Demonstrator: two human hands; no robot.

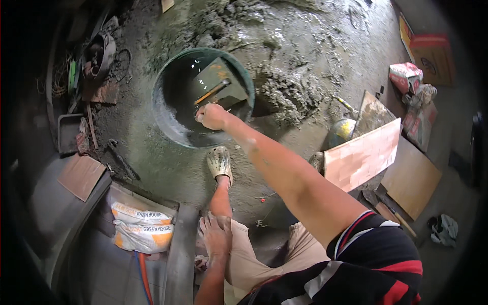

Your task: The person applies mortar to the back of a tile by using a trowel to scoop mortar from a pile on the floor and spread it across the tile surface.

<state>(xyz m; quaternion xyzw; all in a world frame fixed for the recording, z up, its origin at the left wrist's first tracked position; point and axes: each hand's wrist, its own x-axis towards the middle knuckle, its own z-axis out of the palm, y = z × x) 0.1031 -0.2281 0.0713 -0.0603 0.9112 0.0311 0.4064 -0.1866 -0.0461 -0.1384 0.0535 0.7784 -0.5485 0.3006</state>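
Observation:
My right hand (212, 117) reaches over the near side of a round dark green tub (160, 114). Its fingers are curled together, and anything they hold is hidden. Dark liquid (175, 91) fills the tub. Inside, against the far right wall, a flat grey plate (216, 72) leans with orange-brown stains. A tool with an orange handle and a dark end (212, 91) lies across it, just beyond my right hand and apart from it. My left hand (216, 234) rests on my bent knee with its fingers spread, holding nothing.
Wet grey mortar (292, 91) is heaped beyond and right of the tub. To the right stand a pale tile panel (362, 155), boards (412, 175) and torn bags (419, 117). White-and-orange sacks (142, 227) lie at lower left; a bucket (101, 56) stands at far left.

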